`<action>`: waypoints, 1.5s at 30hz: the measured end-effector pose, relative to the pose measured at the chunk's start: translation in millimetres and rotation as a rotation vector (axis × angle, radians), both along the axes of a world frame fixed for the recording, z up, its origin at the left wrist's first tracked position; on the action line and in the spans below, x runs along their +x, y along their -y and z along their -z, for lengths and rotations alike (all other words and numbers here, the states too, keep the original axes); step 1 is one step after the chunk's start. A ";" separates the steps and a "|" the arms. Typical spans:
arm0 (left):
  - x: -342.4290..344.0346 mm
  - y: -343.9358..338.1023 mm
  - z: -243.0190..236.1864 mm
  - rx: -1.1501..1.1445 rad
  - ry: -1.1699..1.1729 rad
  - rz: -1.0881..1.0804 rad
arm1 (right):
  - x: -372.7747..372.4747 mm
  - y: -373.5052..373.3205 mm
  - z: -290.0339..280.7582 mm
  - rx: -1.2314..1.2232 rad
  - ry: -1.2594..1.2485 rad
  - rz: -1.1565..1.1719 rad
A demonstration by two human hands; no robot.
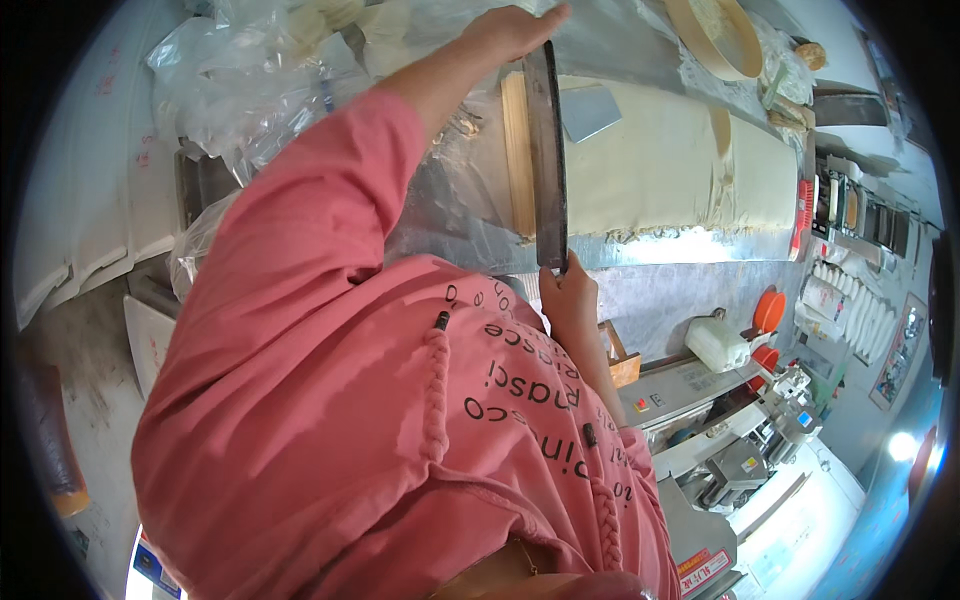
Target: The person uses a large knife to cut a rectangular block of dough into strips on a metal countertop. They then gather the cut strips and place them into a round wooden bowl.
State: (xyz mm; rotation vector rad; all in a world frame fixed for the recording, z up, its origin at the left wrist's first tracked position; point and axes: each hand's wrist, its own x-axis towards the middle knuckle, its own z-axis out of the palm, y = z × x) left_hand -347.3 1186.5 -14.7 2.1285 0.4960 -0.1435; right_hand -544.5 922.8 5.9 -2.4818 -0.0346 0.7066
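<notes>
A long, narrow metal blade (550, 170) with a dark edge spans the worktop from far to near. My right hand (570, 298) is closed round its near end. At the far end, my left hand (515, 32) grips it with one digit sticking out; the other fingers are mostly hidden. Along the blade's left side lies a pale yellow strip with fine lines (517, 155), which looks like layered dough. To the right spreads a thick, pale slab of dough (680, 165), its surface creased near the right. A flat metal scraper (590, 112) rests on the slab beside the blade.
Crumpled clear plastic (250, 85) covers the far left. A round sieve (714, 38) stands at the far right, and a red brush (801, 218) lies at the slab's right end. Beyond the table's near edge are a whitish jug (717, 343) and a metal machine (740, 470).
</notes>
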 end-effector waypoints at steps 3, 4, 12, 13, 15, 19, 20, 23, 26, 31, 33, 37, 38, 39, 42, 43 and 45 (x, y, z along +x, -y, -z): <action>36.5 4.8 4.6 -0.075 -0.190 0.164 | 5.9 -5.2 -0.2 -0.080 -0.015 -0.014; 39.7 9.0 13.5 -0.027 -0.176 0.165 | 9.4 -8.6 -3.9 -0.111 -0.025 -0.018; 54.7 12.9 48.2 -0.085 -0.271 0.124 | 22.6 -15.6 -13.7 -0.160 -0.162 0.026; 53.9 13.5 47.5 -0.117 -0.284 0.108 | 24.4 -16.4 -15.8 -0.159 -0.167 0.025; 58.3 11.3 51.3 -0.171 -0.304 0.083 | 32.0 -19.6 -18.7 -0.165 -0.183 0.012; 62.8 7.0 64.5 -0.249 -0.345 0.089 | 41.7 -17.6 -13.4 -0.194 -0.209 -0.017; 63.0 5.3 62.8 -0.264 -0.356 0.099 | 42.8 -16.6 -9.7 -0.200 -0.209 -0.022; 55.6 13.3 57.5 -0.232 -0.208 0.011 | 44.0 -21.1 -12.5 -0.232 -0.242 -0.014; 57.6 10.3 56.2 -0.233 -0.251 0.003 | 44.5 -20.9 -6.5 -0.234 -0.243 -0.008; 54.3 8.3 59.4 -0.147 -0.316 0.053 | 40.4 -23.3 -2.6 -0.245 -0.251 -0.023; 56.0 7.3 62.2 -0.126 -0.291 0.084 | 40.8 -21.1 7.6 -0.238 -0.252 -0.017; 60.3 13.1 85.8 -0.104 -0.202 0.016 | 34.8 -19.9 45.1 -0.251 -0.219 0.031; 76.1 6.7 88.8 -0.113 -0.205 0.054 | 44.8 -24.8 52.7 -0.213 -0.189 0.036; 85.6 -7.4 91.5 -0.125 -0.214 0.073 | 53.2 -30.7 58.0 -0.179 -0.165 0.022; 91.8 -12.6 64.9 0.139 -0.192 0.199 | 53.0 -31.9 59.3 -0.171 -0.119 0.061; 84.3 1.2 59.9 0.248 -0.121 0.098 | 51.9 -31.6 59.2 -0.177 -0.110 0.077; 54.6 19.6 50.0 0.501 -0.049 0.077 | 30.2 -19.9 53.2 -0.209 -0.154 0.061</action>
